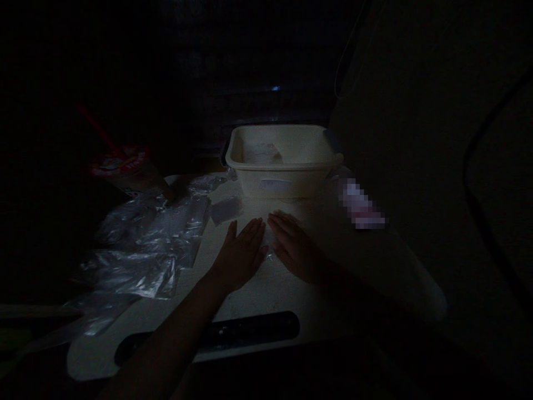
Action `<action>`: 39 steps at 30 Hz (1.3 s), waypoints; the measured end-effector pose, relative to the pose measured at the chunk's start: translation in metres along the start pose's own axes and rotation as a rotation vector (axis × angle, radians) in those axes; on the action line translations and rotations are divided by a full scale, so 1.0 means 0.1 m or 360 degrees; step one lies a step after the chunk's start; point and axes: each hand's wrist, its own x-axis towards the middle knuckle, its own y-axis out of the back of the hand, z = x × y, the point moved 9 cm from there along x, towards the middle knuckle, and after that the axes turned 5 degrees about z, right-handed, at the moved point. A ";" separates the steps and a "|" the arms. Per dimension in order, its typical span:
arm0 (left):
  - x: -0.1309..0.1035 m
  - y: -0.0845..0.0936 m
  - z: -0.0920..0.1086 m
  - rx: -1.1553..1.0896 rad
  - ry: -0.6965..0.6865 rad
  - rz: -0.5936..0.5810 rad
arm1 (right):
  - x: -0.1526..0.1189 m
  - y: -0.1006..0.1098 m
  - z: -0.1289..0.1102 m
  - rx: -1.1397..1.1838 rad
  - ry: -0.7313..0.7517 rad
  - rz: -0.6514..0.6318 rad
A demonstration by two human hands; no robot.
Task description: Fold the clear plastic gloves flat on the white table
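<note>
In dim light, my left hand (240,254) lies palm down on the pale table (266,297), fingers stretched out and thumb side uncertain. My right hand (295,248) rests close beside it, its fingers extended and angled toward the left one. Between the two, a small shiny bit of clear plastic (270,256) shows on the surface. Just beyond the fingertips stands a cream-coloured tub (287,182) with a pale label on its front and something flat and clear inside. A grey flat patch (226,210) is left of the fingertips.
Crinkled clear plastic bags (141,266) cover the table's left side. Behind them stands a cup (141,176) with a red straw (102,130). A blurred pink-and-white item (362,206) lies at the right. A dark slot (254,329) runs along the near edge.
</note>
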 end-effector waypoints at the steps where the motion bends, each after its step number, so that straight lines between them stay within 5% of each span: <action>1: -0.01 -0.01 0.00 -0.0001 -0.0012 -0.0013 | 0.01 -0.06 -0.07 -0.0059 0.0033 -0.0065; 10: -0.03 -0.03 0.01 0.0026 -0.0051 -0.0090 | -0.03 -0.30 -0.09 -0.0309 -0.0028 -0.0282; 39: -0.02 0.00 0.03 0.0101 -0.0035 -0.0121 | -0.07 -0.28 -0.05 -0.0393 -0.0089 -0.0283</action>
